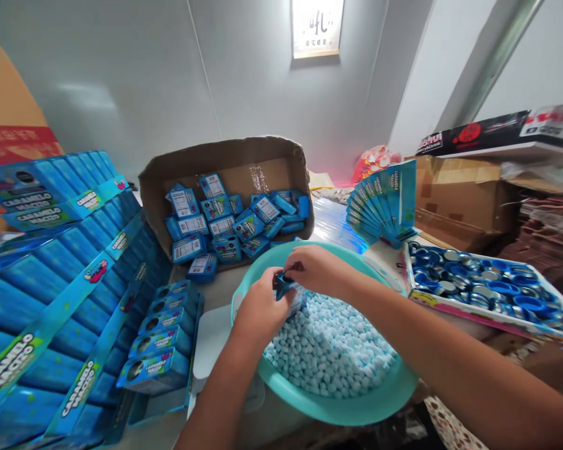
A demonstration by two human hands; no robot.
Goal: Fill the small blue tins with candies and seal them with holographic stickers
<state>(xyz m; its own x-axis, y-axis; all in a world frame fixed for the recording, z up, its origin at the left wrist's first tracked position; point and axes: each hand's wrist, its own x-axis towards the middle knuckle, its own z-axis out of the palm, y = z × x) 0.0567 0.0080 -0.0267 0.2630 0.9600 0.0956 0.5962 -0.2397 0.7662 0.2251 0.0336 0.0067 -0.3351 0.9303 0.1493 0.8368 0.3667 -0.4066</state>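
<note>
A teal basin point(342, 412) holds a heap of small pale blue candies point(328, 350). Over its back left part, my left hand point(263, 306) is wrapped round a small blue box point(296, 300), which is partly hidden by the fingers. The fingers of my right hand point(312, 265) are pinched together at the top of this box. Whatever lies between those fingertips is too small to make out.
Blue candy boxes point(19, 300) are stacked high at the left. An open cardboard box point(187, 159) behind the basin holds small blue packs point(248, 225). Fanned blue cartons point(380, 200) and a tray of blue and silver lids point(478, 284) stand at the right.
</note>
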